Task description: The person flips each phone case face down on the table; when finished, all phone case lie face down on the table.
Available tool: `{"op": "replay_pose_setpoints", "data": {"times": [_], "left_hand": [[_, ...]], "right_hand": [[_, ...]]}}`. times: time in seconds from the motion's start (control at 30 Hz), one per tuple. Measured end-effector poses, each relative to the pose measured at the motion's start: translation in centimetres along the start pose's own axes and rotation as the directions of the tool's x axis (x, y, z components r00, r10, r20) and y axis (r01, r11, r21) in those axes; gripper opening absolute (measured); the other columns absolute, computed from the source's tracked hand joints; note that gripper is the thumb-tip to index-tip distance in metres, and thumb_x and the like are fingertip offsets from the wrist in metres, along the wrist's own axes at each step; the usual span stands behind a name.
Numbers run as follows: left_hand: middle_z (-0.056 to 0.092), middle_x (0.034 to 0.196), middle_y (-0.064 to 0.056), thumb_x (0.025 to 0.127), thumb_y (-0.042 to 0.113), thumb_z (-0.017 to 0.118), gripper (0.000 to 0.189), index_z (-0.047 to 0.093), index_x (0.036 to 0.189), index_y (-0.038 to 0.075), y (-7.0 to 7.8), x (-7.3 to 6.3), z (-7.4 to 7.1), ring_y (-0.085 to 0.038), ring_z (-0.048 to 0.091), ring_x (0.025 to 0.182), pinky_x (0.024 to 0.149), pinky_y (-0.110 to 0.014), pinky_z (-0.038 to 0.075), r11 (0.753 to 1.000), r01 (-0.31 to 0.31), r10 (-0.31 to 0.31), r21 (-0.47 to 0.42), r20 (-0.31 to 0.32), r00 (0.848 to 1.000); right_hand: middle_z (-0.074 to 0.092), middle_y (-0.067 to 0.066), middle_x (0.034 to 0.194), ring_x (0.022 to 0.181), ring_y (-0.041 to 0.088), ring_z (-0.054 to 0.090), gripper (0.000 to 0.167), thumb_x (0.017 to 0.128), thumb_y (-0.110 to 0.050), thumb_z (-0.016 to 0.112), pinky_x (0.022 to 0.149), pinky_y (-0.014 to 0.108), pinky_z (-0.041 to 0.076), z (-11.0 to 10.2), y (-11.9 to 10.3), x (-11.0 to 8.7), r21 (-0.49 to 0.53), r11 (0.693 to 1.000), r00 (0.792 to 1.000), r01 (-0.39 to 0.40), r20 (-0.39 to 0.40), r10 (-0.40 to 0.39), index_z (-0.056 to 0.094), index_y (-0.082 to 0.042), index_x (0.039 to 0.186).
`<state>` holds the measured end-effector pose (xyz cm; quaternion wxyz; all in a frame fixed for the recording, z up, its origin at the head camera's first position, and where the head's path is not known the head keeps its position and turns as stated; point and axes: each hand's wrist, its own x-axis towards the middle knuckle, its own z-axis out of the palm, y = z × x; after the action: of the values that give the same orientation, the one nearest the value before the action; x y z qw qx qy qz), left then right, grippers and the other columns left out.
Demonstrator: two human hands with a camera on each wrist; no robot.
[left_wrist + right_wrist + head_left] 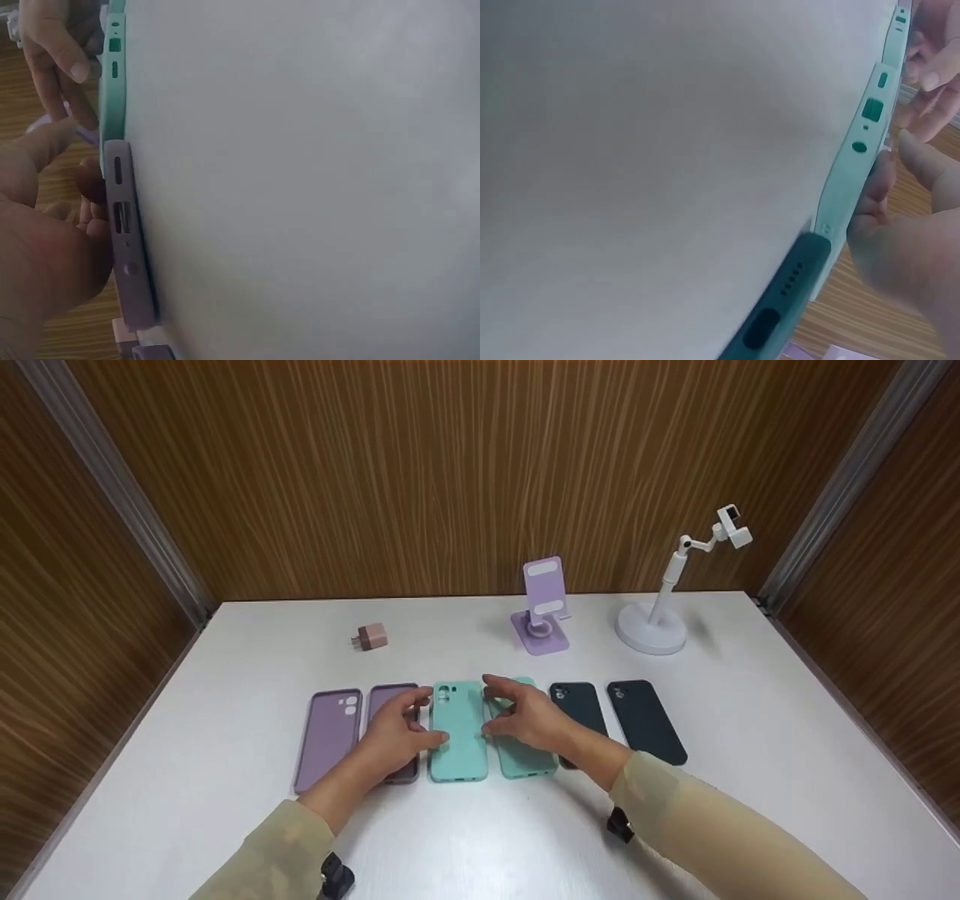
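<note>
Six phone cases lie in a row on the white table. Between my two hands is a mint green phone case (459, 750) with a camera cutout at its top left. My left hand (394, 735) is over a dark purple phone case (403, 772), its index fingertip by the mint case's upper left edge and its thumb overlapping the left side. From the other side my right hand (534, 718) reaches over a second mint green phone case (529, 761), index finger and thumb at the first one's right edge. Their remaining fingers are partly hidden.
A light purple phone case (328, 742) ends the row at left; two dark phone cases (646, 724) lie at right. Behind stand a pink charger plug (373, 636), a purple phone stand (545, 592) and a white jointed stand (652, 628). Wood-grain panels (480, 480) enclose the table.
</note>
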<state>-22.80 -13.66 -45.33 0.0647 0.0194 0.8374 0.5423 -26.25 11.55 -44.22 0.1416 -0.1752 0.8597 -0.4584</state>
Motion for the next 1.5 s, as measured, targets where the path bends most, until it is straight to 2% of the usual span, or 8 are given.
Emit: {"op": "replay_pose_setpoints", "data": {"times": [0.13,0.27,0.6,1.0,1.2,1.33,1.43,1.5], "left_hand": [[0.056,0.149,-0.01,0.09,0.012,0.086,0.073,0.054,0.155,0.013,1.0,-0.9,-1.5,-0.018,0.058,0.092,0.067,-0.026,0.05,1.0,-0.011,0.011,0.014,-0.01,1.0],[0.058,0.147,-0.007,0.091,0.014,0.084,0.068,0.056,0.153,0.015,1.3,-1.7,-3.7,-0.021,0.06,0.099,0.07,-0.029,0.053,0.998,-0.023,0.025,0.059,-0.031,0.999],[0.061,0.143,-0.014,0.093,0.016,0.082,0.063,0.057,0.15,0.003,-0.6,-2.4,-7.9,-0.022,0.063,0.103,0.078,-0.03,0.054,0.984,-0.054,0.053,0.171,0.009,0.999],[0.062,0.142,-0.018,0.091,0.02,0.086,0.067,0.058,0.15,0.004,-2.9,-2.0,-8.5,-0.021,0.06,0.095,0.076,-0.032,0.049,0.977,-0.037,0.03,0.212,0.034,0.999],[0.064,0.107,-0.012,0.09,0.018,0.087,0.066,0.06,0.147,0.004,-3.6,-1.7,-8.3,-0.02,0.056,0.087,0.07,-0.031,0.045,0.973,-0.044,0.042,0.227,0.013,0.999],[0.066,0.121,-0.017,0.089,0.018,0.088,0.065,0.061,0.147,0.004,-4.1,-1.5,-8.1,-0.031,0.06,0.114,0.098,-0.042,0.049,0.968,-0.061,0.061,0.244,0.006,0.998],[0.058,0.146,-0.022,0.088,0.018,0.088,0.065,0.061,0.146,0.004,-4.5,-1.5,-8.0,-0.04,0.048,0.141,0.121,-0.054,0.033,0.962,-0.086,0.086,0.259,0.011,0.996],[0.053,0.152,-0.023,0.088,0.018,0.088,0.065,0.061,0.146,0.004,-4.7,-1.6,-8.0,-0.043,0.041,0.148,0.124,-0.057,0.026,0.957,-0.099,0.098,0.273,0.017,0.995]], "right_hand": [[0.06,0.009,0.151,0.128,0.029,0.063,0.077,0.096,-0.013,0.08,0.108,0.049,0.05,-0.1,-0.4,-0.1,0.044,0.999,1.0,0.004,-0.007,-0.004,0.043,-0.014,0.163],[0.067,0.01,0.141,0.121,0.028,0.066,0.072,0.097,-0.013,0.079,0.104,0.047,0.053,0.1,-1.4,-0.2,0.104,0.994,1.0,0.015,-0.001,-0.015,0.046,-0.014,0.161],[0.07,0.014,0.131,0.119,0.026,0.064,0.067,0.097,-0.01,0.078,0.096,0.036,0.056,2.8,-3.9,0.4,0.154,0.986,0.998,0.063,0.008,-0.065,0.05,-0.008,0.158],[0.071,0.011,0.129,0.115,0.025,0.067,0.068,0.095,-0.007,0.079,0.099,0.039,0.055,6.4,-5.3,2.6,0.103,0.994,0.999,0.046,0.014,-0.048,0.05,-0.007,0.157],[0.07,0.009,0.129,0.117,0.022,0.065,0.075,0.091,-0.006,0.083,0.103,0.036,0.053,6.8,-4.9,3.1,0.032,0.999,0.999,0.01,0.038,-0.011,0.048,-0.005,0.158],[0.069,0.008,0.131,0.115,0.02,0.063,0.079,0.09,-0.007,0.085,0.105,0.036,0.052,7.0,-4.5,3.2,-0.024,0.999,0.998,0.028,0.06,-0.027,0.047,-0.004,0.159],[0.068,0.006,0.134,0.116,0.02,0.061,0.081,0.09,-0.01,0.087,0.107,0.036,0.051,7.1,-4.4,3.1,-0.058,0.998,0.997,0.035,0.072,-0.031,0.046,-0.006,0.16],[0.068,0.005,0.137,0.119,0.019,0.061,0.083,0.089,-0.013,0.088,0.109,0.036,0.049,7.2,-4.3,3.1,-0.07,0.997,0.996,0.027,0.081,-0.021,0.046,-0.008,0.161]]}}
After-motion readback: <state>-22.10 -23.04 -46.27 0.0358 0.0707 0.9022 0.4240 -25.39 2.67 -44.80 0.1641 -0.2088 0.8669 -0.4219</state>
